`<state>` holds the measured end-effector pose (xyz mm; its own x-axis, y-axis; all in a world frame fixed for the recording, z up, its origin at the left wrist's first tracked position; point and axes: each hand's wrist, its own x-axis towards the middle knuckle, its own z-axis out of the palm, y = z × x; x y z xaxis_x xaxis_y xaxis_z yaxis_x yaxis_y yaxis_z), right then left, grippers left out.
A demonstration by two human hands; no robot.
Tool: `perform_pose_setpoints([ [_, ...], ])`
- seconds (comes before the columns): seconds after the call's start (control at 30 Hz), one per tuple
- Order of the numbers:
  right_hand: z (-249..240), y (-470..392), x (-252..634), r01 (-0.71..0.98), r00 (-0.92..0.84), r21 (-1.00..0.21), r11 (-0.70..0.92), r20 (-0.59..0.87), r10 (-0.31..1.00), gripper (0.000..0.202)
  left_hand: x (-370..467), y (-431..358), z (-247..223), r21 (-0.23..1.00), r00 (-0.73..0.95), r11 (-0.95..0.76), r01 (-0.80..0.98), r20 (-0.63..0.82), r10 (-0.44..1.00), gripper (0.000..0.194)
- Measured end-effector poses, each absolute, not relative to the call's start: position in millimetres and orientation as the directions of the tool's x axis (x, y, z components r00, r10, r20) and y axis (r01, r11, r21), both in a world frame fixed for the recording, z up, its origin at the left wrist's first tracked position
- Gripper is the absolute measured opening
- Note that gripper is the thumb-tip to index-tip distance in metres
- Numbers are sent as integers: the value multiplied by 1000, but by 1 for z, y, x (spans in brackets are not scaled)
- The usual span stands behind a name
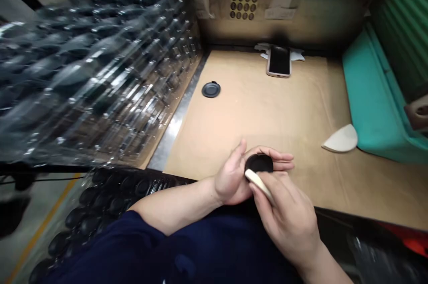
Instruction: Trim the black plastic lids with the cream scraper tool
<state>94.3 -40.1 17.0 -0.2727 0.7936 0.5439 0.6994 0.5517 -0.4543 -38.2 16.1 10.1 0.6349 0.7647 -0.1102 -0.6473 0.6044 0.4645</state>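
Observation:
My left hand (237, 172) is palm up near the table's front edge, its fingers stretched out to the right. A round black lid-like piece (259, 163) rests in that palm, held there by the hand. My right hand (289, 212) pinches a thin white sponge (260, 184) between thumb and fingers. The sponge's tip is at the lower left rim of the black piece; whether it presses on it I cannot tell. Farther back on the brown paper lies a similar round black lid (211, 89) with a small tab.
Stacked clear plastic trays (100, 79) with dark round parts fill the left. A phone (279, 61) lies at the back on white paper. On the right, another white teardrop-shaped sponge (341, 138) is beside a teal bin (371, 96). More black parts (96, 208) are below left.

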Motion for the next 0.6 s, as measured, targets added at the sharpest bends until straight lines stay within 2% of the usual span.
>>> perform_pose_setpoints([
  [0.1,20,-39,94,735,-192,-465,493,555,810,26,-41,15,15,497,654,617,-610,-125,746,64],
  [0.27,22,-40,96,679,-284,-502,536,494,822,24,-41,16,17,481,657,642,-597,-166,735,71],
  [0.47,22,-37,101,747,-208,-416,518,594,777,21,-32,10,12,492,633,608,-624,-138,762,66],
  [0.53,15,-37,107,726,-257,-390,567,611,749,24,-28,10,6,484,623,602,-635,-141,770,72],
  [0.6,1,-32,116,660,-399,-327,676,610,684,28,-25,13,-1,467,624,598,-651,-120,772,80],
])
